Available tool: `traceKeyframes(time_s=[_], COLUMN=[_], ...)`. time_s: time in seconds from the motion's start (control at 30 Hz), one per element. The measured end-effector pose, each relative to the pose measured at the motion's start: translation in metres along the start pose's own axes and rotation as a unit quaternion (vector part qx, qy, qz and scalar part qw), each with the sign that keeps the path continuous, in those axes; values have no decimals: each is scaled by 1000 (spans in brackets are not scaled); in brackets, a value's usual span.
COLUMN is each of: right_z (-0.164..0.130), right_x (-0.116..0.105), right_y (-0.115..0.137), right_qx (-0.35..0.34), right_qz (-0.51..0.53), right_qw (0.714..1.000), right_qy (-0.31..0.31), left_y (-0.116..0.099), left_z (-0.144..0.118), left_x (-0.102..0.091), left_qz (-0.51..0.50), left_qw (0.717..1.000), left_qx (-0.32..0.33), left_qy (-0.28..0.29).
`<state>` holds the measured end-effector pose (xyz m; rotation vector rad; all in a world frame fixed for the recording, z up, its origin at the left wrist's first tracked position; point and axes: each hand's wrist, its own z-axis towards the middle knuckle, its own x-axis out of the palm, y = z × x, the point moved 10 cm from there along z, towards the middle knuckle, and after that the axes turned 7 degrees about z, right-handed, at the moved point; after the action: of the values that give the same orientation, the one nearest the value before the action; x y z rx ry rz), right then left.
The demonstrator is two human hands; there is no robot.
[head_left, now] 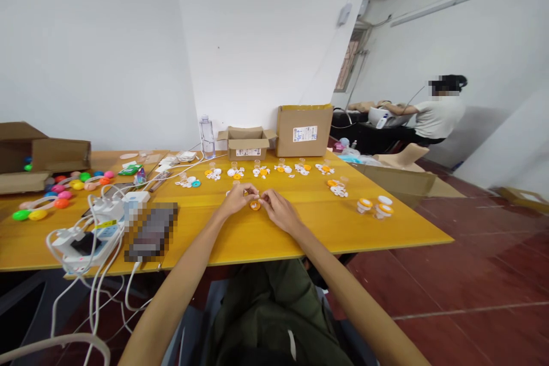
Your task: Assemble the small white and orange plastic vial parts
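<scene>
Near the middle of the table, my left hand (240,199) and my right hand (277,206) meet with their fingers pinched together. Whatever small part sits between the fingertips is too small to name. Just under them is an orange round piece (255,205) with a white centre, lying at the tabletop between the two hands. Behind my hands, small piles of white and orange plastic parts (260,172) lie in a row, each beside a clear cup. To the right stand assembled clear cups with orange and white tops (384,208).
At the left are a power strip (96,246) with tangled white cables, a dark phone (153,231) and colourful balls (77,185). A bottle (206,136), an open carton (247,146) and a closed carton (304,131) stand at the back. Another person (440,114) sits far right.
</scene>
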<state>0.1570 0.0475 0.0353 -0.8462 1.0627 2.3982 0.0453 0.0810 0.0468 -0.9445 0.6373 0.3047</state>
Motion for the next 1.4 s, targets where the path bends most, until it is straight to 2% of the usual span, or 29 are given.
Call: traceKeyframes(time_s=[0.33, 0.63, 0.87, 1.4], right_z=[0, -1, -1, -1], right_x=[0, -2, -3, -6], right_y=[3, 1, -1, 1], right_qx=[-21, -26, -13, -15], right_qz=[-7, -23, -23, -12], right_qw=[1000, 999, 999, 999], right_qy=[-4, -27, -31, -41], left_y=[1, 1, -2, -1], left_z=[1, 0, 0, 1], left_x=[4, 9, 9, 9], left_qz=[-32, -53, -87, -50], left_qw=[999, 998, 995, 998], left_qx=[-20, -12, -18, -22], left_qy=[21, 37, 34, 29])
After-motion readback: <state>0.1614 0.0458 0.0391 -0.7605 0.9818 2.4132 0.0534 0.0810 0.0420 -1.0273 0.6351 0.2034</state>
